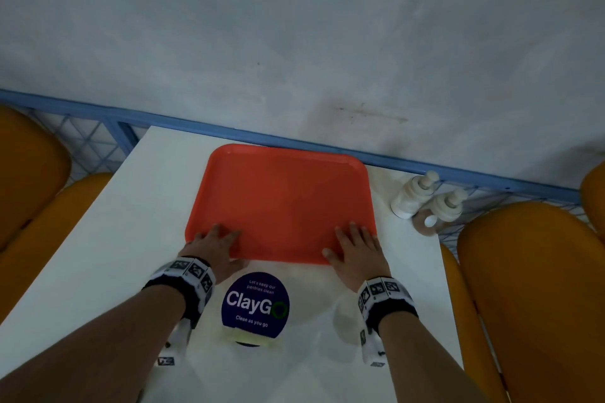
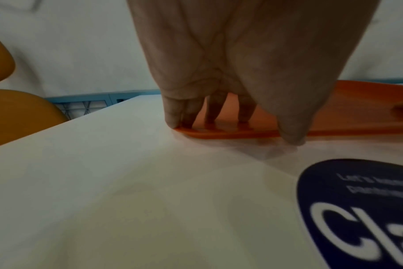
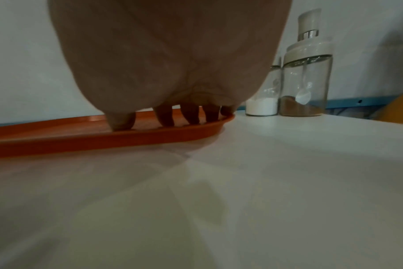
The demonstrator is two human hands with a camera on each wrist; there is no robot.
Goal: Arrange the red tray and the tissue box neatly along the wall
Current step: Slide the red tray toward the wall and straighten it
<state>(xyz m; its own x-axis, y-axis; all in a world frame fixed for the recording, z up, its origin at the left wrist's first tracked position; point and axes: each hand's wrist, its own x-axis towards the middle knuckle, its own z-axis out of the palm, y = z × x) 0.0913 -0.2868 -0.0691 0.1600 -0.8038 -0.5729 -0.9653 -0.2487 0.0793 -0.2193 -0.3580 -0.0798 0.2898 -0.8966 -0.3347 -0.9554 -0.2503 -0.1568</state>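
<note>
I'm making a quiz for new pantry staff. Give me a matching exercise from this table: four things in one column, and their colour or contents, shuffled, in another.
Things:
1. tray
2. round sticker
3. nearer jar
4. farther jar

Colour or contents:
A. white powder
B. dark blue with white lettering
C. red, both hands resting on its near corners
D. brown powder and a small spoon

Pairs: 1-C, 2-B, 3-D, 4-A
</note>
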